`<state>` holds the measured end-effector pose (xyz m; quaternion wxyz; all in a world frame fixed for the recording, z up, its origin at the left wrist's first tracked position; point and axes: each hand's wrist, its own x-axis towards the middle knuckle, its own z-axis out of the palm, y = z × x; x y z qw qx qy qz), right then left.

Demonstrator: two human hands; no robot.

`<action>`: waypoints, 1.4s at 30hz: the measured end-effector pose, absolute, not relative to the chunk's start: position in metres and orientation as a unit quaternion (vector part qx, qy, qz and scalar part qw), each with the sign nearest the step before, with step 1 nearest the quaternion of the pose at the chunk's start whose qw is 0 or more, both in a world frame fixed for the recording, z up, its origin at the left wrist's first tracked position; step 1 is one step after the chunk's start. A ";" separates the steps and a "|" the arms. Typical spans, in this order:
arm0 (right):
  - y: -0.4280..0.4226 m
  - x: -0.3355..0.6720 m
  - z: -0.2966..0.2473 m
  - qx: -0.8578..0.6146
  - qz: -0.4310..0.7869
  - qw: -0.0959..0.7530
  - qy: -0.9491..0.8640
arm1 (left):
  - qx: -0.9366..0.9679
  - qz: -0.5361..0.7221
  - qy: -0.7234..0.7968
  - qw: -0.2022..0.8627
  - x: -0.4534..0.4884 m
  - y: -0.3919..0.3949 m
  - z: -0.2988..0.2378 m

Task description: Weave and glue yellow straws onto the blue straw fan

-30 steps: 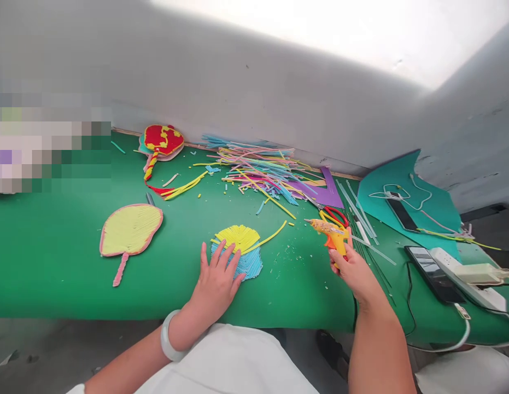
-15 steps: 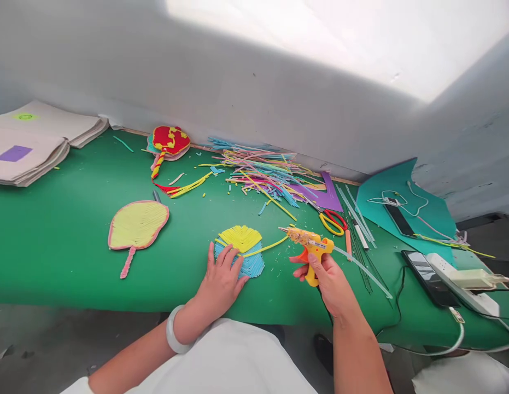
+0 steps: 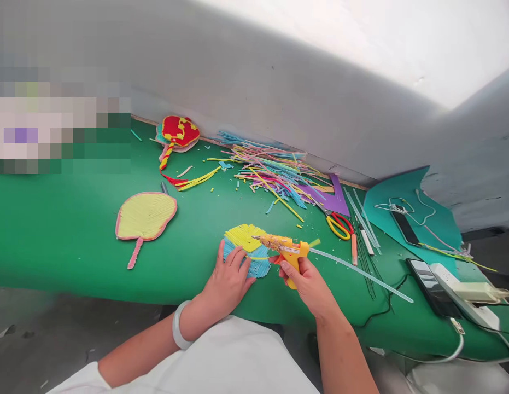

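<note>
My right hand (image 3: 306,283) is wrapped round the handle of a yellow hot glue gun (image 3: 293,253), with a clear glue stick (image 3: 361,271) jutting from its back. The gun's metal nozzle points left over a shell-shaped piece, yellow chenille stems (image 3: 240,236) at the top and blue chenille stems (image 3: 260,268) below. My left hand (image 3: 227,279) lies on the piece's left side, fingers stretched out, the tips near a loose yellow stem (image 3: 260,258) that crosses it. The gun partly hides this stem. A bracelet (image 3: 180,325) circles my left wrist.
A yellow leaf-shaped fan (image 3: 146,214) with pink edging lies left; a red and yellow fan (image 3: 180,131) is behind. Cut chenille stems (image 3: 270,164) are heaped at the back. Scissors (image 3: 339,225), a phone (image 3: 430,287) and a power strip (image 3: 463,295) lie right on the green table (image 3: 74,235).
My right hand has brought the glue gun left, so its nozzle is over the yellow part of the piece. My left hand stays on the piece. The whole view has shifted slightly.
</note>
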<state>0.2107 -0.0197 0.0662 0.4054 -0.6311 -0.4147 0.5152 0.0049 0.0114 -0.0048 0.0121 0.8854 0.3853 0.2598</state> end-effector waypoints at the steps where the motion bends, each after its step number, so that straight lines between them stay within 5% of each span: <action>1: -0.019 0.209 0.066 -0.629 0.515 0.400 -0.422 | 0.887 0.261 0.382 0.011 0.004 0.011 -0.005; 42: 0.010 0.153 0.036 -0.648 0.254 0.248 -0.674 | 0.839 0.367 0.402 0.028 -0.006 0.005 -0.006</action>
